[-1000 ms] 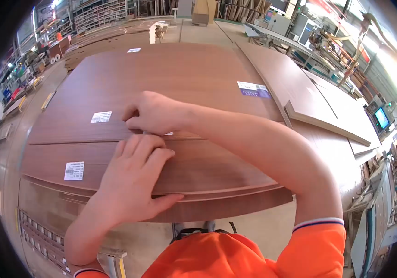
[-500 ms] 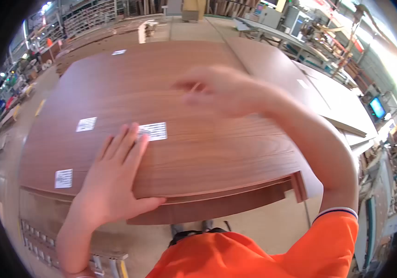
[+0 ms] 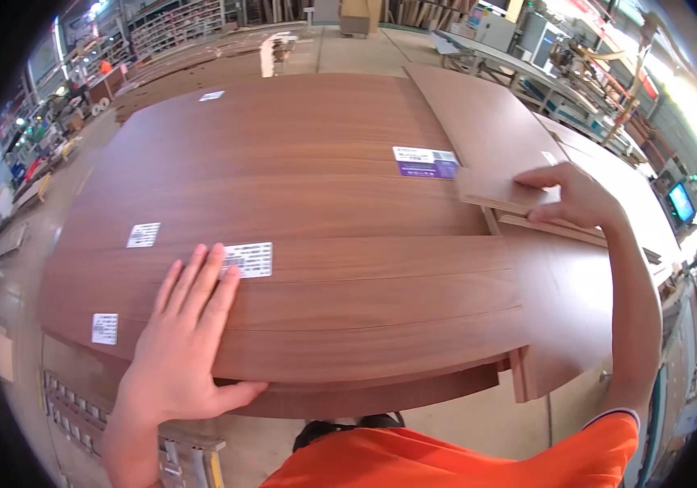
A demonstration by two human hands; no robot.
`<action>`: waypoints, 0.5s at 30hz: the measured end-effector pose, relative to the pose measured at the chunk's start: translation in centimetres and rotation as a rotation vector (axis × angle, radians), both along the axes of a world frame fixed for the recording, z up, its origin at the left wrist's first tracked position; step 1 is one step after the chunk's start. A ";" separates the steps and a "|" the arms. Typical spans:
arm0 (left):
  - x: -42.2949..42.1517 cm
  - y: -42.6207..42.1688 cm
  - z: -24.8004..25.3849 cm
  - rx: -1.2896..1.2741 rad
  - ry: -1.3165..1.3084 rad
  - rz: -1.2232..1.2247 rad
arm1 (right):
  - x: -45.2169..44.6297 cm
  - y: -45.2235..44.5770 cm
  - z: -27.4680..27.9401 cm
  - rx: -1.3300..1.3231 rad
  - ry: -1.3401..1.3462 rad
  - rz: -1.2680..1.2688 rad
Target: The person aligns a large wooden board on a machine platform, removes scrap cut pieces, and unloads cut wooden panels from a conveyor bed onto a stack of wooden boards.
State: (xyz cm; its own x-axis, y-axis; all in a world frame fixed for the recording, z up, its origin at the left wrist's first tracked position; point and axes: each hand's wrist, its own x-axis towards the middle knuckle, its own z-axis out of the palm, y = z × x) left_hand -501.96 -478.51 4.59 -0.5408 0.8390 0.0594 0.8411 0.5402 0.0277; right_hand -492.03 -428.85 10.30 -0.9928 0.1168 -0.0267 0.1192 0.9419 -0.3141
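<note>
My left hand lies spread on a wide brown wood-grain panel, its thumb near the front edge. Its fingertips touch a white printed label. On the right, my right hand grips the near edge of a smaller brown board, fingers on top and thumb at the edge. This board rests over the right part of the stack. A white and purple label lies just left of it.
More white labels dot the panels at left. Pale boards lie at far right, near a lit screen. Metal roller rails stand at lower left. Racks, stacked boards and machinery fill the background.
My right hand has moved from beside my left hand to the board at right. My left hand has shifted slightly down and left, its fingers now spread flat.
</note>
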 end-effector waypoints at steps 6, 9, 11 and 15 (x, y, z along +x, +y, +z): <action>7.6 4.8 0.8 -0.009 0.061 0.014 | -5.2 -9.0 -1.6 -0.407 0.264 0.339; 10.1 -0.4 -0.4 0.056 0.003 -0.020 | -5.0 -15.9 -1.8 -0.205 0.263 0.395; 9.8 -2.0 0.3 0.099 0.022 -0.059 | -4.4 -16.6 -1.1 -0.115 0.165 0.386; 10.5 -6.4 -1.1 0.180 0.042 -0.070 | -4.4 -24.3 -4.1 -0.144 0.294 0.511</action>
State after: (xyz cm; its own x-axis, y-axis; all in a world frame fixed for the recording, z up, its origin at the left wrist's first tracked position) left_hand -491.48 -484.89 3.53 -0.4758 0.8481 0.2331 0.8787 0.4702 0.0829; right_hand -496.40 -453.14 6.22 -0.8905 -0.3610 0.2770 -0.4479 0.8025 -0.3941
